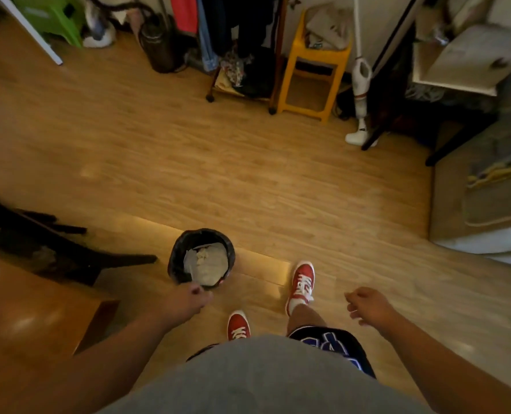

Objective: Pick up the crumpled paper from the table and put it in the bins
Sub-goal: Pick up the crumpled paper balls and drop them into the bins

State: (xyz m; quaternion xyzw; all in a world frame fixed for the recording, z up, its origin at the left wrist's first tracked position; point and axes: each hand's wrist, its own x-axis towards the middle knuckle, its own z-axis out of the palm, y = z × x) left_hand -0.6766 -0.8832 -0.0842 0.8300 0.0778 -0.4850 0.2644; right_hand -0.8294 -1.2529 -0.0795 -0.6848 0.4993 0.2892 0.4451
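Drop step: crumpled paper [208,262] lies in the bin [173,261] on the floor [248,189], just off the counter [24,309] corner. Left hand [188,297], curled, at bin's near rim; release over the middle, not the edge. Right hand [364,304] hangs loosely curled, nothing in it. Blur hides whether left pinches the pale strip [190,265] (paper?) by its fingers.

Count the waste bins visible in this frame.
1. A round bin with a black liner stands on the wooden floor just ahead of the left hand, white crumpled paper inside. Others may lie outside the frame.
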